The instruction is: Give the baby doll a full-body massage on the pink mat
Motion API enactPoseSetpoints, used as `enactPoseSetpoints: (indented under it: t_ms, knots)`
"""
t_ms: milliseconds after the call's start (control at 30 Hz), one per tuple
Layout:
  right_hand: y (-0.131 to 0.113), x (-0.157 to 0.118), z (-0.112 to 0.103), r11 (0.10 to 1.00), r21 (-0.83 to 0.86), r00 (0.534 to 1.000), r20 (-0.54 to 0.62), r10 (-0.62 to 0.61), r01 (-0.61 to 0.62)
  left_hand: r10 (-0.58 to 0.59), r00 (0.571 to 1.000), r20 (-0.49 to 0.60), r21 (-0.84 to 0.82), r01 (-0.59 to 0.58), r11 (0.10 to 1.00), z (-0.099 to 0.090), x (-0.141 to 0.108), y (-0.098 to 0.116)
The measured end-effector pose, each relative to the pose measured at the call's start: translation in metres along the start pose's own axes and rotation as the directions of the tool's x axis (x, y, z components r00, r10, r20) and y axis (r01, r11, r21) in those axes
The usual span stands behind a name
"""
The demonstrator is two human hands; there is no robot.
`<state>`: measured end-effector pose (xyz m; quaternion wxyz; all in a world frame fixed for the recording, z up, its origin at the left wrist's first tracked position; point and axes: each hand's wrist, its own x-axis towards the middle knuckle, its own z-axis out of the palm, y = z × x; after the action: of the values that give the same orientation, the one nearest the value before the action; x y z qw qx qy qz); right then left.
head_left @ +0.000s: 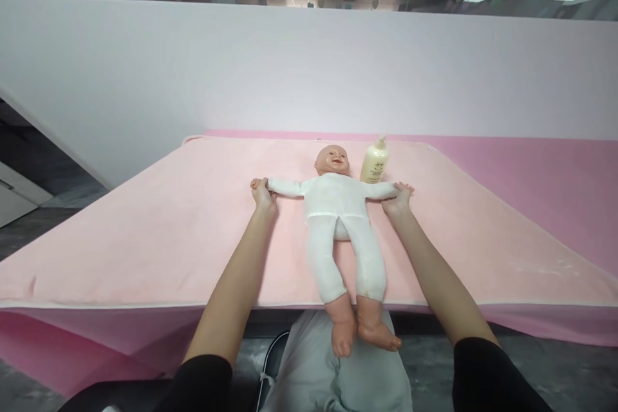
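A baby doll [335, 196] with a white cloth body lies on its back, its head toward the wall and its bare feet hanging past the table's front edge. Both its arms are stretched out sideways. My left hand [264, 195] is closed around the doll's wrist on the left side of the view. On the other side, my right hand [396, 201] grips the opposite wrist, with the doll's small fingers showing beyond it. Just behind that arm stands a pale yellow pump bottle [374, 162], close to the doll's head.
A light pink towel [145, 232] covers much of the table, over a darker pink cloth [541, 187]. Behind it rises a white partition [309, 71]. My grey-trousered legs [333, 367] are under the front edge, beside a black chair frame [273, 360].
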<state>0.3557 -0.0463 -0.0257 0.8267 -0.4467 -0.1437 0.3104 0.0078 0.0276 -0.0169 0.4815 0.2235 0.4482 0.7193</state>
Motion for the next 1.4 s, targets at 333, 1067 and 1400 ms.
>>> enactPoseSetpoints:
  t_ms: [333, 1067, 1400]
  knots:
    - [-0.011, -0.014, 0.008, 0.977, 0.085, 0.976, -0.083, 0.202, -0.195, 0.118, 0.987, -0.108, -0.045, -0.123, 0.991, 0.008, -0.005, 0.003]
    - [-0.015, -0.020, 0.011, 0.969, 0.076, 0.968, -0.072, 0.241, -0.235, 0.170, 0.985, -0.043, 0.033, -0.168, 0.985, 0.008, 0.007, -0.007]
    - [-0.015, -0.016, 0.008, 0.960, 0.113, 0.962, -0.065, 0.264, -0.256, 0.173, 0.981, -0.090, -0.010, -0.174, 0.985, 0.009, 0.007, -0.008]
